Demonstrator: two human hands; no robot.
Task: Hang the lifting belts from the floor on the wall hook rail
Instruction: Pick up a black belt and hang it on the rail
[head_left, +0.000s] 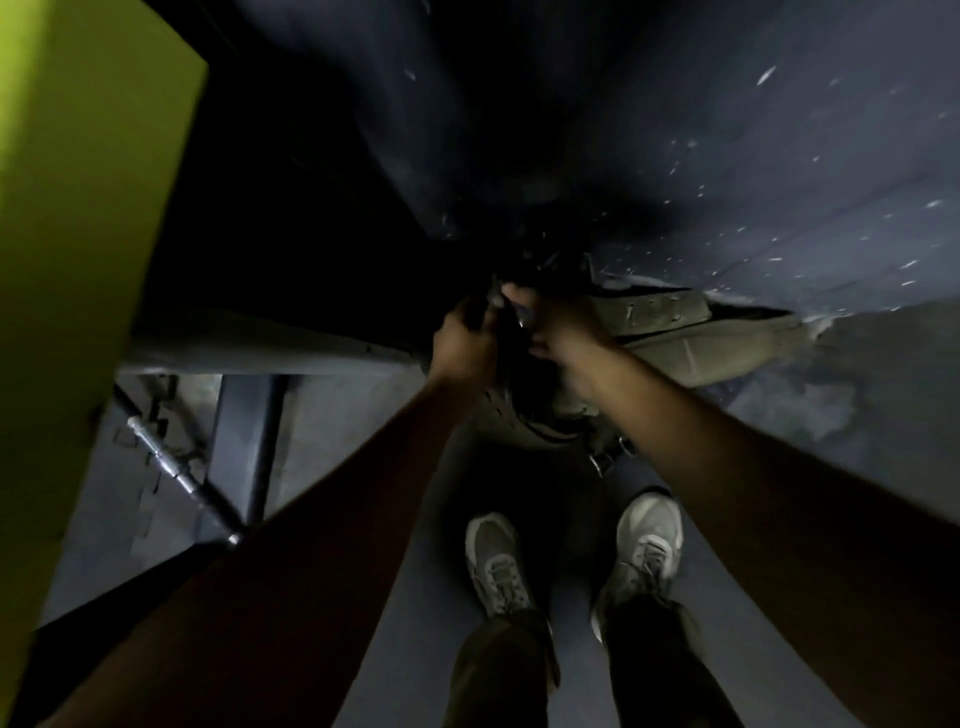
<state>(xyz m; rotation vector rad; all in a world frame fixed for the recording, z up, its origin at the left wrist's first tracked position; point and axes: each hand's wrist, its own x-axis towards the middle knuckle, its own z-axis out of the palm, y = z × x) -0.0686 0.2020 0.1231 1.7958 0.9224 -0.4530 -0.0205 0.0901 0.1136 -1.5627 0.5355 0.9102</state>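
Two grey shoes (571, 561) stand on the floor (415, 597) at lower centre. Both arms reach up to mid-frame, where the left hand (462, 340) and right hand (563, 338) have their fingers clamped on a dark belt (511, 374). An olive belt (670, 338) lies just right. A green wall (78, 208) fills the left edge.

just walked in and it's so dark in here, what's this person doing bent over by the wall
A person is looking down at the floor with both arms stretched out. The left hand and right hand are closed together on a dark lifting belt, which loops down below the hands above the grey sneakers. An olive belt lies on the floor just beyond the right hand. No hook rail shows in this view, so nothing looks hung yet. The picture is dim and blurred, so the exact grip is hard to read.
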